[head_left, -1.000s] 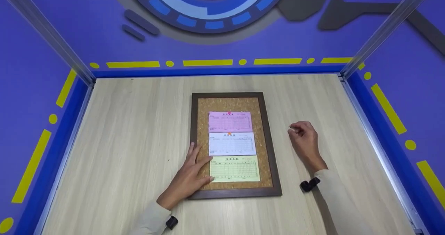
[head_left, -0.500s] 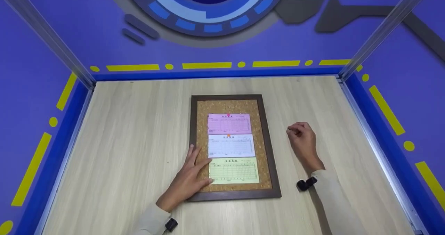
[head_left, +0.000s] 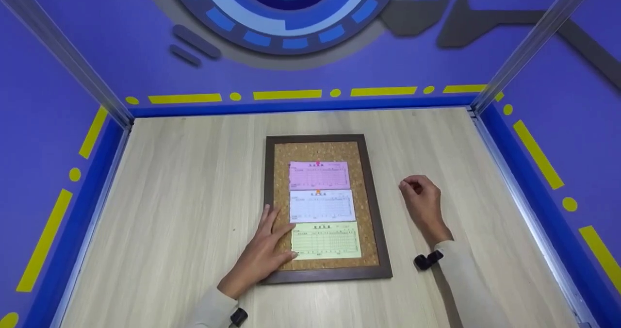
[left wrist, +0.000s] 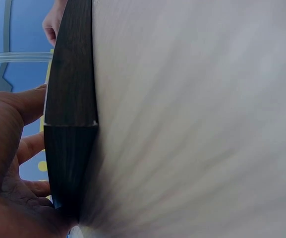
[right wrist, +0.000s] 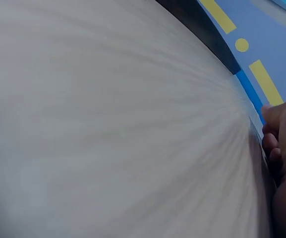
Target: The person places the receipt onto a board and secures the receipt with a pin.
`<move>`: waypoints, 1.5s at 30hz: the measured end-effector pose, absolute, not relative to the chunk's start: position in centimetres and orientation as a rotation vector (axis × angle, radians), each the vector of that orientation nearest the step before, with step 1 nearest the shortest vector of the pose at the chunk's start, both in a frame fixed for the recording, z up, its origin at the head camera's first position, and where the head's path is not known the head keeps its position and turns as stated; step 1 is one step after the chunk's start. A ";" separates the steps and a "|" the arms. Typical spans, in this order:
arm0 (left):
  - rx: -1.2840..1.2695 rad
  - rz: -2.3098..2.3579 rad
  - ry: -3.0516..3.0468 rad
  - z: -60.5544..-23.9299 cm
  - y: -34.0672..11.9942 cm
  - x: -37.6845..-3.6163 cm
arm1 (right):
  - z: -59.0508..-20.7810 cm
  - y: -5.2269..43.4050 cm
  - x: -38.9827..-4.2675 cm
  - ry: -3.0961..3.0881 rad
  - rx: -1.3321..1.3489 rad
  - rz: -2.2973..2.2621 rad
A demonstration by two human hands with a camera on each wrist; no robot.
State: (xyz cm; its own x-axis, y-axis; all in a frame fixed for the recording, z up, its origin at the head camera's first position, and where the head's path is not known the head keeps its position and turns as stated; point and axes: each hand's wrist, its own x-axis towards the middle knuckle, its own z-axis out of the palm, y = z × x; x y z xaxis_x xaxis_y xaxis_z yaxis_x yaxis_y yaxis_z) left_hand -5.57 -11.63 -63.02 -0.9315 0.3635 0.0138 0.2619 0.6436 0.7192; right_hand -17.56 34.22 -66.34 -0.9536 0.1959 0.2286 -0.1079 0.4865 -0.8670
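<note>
Little has moved since a second ago: right hand (head_left: 421, 199) has drifted slightly toward the person, and the small pale object it showed at its fingertips earlier is no longer visible. Fingers curled; whether they pinch anything, cannot tell. Left hand (head_left: 266, 255) unchanged, fingers straight, lying flat over the lower left corner of the cork board (head_left: 324, 206), fingertips at the left edge of the green slip (head_left: 326, 240).

Head view alone shows the layout: board flat on the wooden table (head_left: 184, 197), near centre, long axis running away from the person. Three slips stacked along it: pink slip (head_left: 318, 175) farthest, white slip (head_left: 322, 206) middle, green nearest. Pins top the pink and white slips.

Left wrist view shows only the dark frame (left wrist: 71, 124) edge-on, with the palm (left wrist: 6, 163) against it. Right wrist view shows blurred tabletop and curled fingers (right wrist: 281, 144).

Open table on both sides of the board; blue walls bound the far and side edges.
</note>
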 end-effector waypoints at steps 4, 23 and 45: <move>0.524 1.161 2.730 -63.0 -11.6 -5.7 | -66.1 34.3 -17.1 -2.351 -0.156 1.573; 0.491 1.168 2.716 -63.1 -11.5 -5.8 | -62.7 30.9 -14.2 -2.386 0.059 1.599; 0.530 1.163 2.731 -63.3 -11.7 -5.9 | -62.4 29.0 -13.7 -2.425 0.346 1.656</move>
State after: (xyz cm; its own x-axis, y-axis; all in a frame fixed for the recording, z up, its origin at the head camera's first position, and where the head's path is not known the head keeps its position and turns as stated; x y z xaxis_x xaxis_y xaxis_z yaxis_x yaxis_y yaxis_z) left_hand -5.91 -11.67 -63.31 -0.9304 0.3660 0.0210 0.2687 0.6418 0.7182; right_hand -13.73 28.98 -62.38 -0.9558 -0.0871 0.2807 -0.2931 0.3509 -0.8893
